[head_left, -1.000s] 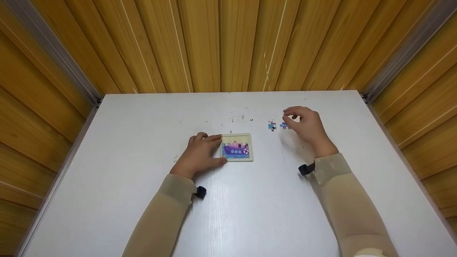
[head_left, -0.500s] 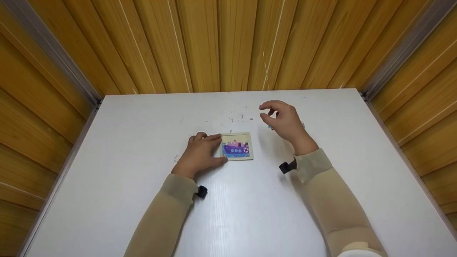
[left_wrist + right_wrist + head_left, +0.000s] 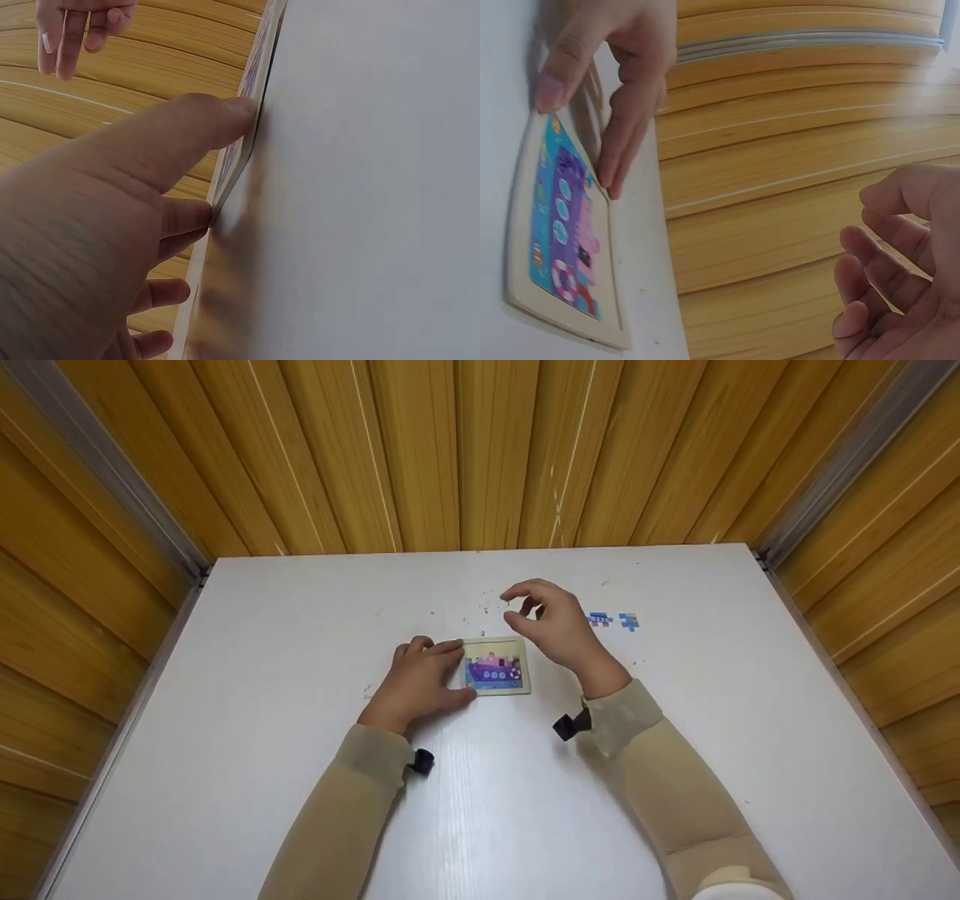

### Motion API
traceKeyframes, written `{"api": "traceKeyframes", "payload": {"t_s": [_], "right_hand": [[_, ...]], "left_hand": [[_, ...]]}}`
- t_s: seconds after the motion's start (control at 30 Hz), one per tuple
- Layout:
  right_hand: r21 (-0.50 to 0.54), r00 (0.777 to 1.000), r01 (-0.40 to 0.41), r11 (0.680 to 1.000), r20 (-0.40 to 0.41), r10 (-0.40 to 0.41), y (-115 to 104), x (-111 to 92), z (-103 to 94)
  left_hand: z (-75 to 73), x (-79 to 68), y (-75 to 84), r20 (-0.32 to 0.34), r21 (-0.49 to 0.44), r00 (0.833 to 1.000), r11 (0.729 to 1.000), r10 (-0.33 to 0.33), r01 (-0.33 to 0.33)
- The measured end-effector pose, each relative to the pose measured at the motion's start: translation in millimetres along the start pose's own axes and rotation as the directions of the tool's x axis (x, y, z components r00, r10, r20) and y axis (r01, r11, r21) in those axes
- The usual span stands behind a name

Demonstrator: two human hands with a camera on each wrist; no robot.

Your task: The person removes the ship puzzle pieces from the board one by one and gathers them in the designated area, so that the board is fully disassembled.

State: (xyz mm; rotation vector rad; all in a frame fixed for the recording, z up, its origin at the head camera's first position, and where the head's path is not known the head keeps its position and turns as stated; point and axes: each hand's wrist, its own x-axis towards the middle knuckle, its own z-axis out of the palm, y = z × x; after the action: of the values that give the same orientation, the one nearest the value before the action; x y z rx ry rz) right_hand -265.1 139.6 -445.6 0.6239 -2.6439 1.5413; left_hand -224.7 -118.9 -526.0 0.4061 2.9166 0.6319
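Note:
A small jigsaw puzzle in a pale frame (image 3: pixel 526 667) lies on the white table, with a purple and pink boat picture in its lower part. The upper part shows bare backing. My left hand (image 3: pixel 421 682) holds the frame's left side, thumb at the near corner and forefinger at the far corner. In the left wrist view, the thumb (image 3: pixel 202 124) presses against the frame's edge. Above the table, right of and beyond the frame, hovers my right hand (image 3: pixel 555 622). Its thumb and forefinger are apart, and no piece shows between the bent fingers (image 3: pixel 885 262) in the right wrist view.
Two loose jigsaw pieces, a blue-purple one (image 3: pixel 599 619) and a blue-orange one (image 3: pixel 628 622), lie right of my right hand. Small dark specks dot the table (image 3: pixel 300 660) beyond the frame. A wood-panelled wall (image 3: pixel 420 457) stands behind the table.
My right hand has moved left from above the loose pieces to near the frame, uncovering the blue-orange piece. My left hand has stayed at the frame.

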Motion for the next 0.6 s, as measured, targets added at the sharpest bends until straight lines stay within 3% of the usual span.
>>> {"api": "traceKeyframes", "payload": {"t_s": [0.6], "right_hand": [[0.014, 0.983, -0.121, 0.993, 0.138, 0.118, 38, 3, 30.5]], "left_hand": [[2.1, 0.4, -2.1, -0.024, 0.012, 1.000, 1.000, 0.019, -0.019]]}}
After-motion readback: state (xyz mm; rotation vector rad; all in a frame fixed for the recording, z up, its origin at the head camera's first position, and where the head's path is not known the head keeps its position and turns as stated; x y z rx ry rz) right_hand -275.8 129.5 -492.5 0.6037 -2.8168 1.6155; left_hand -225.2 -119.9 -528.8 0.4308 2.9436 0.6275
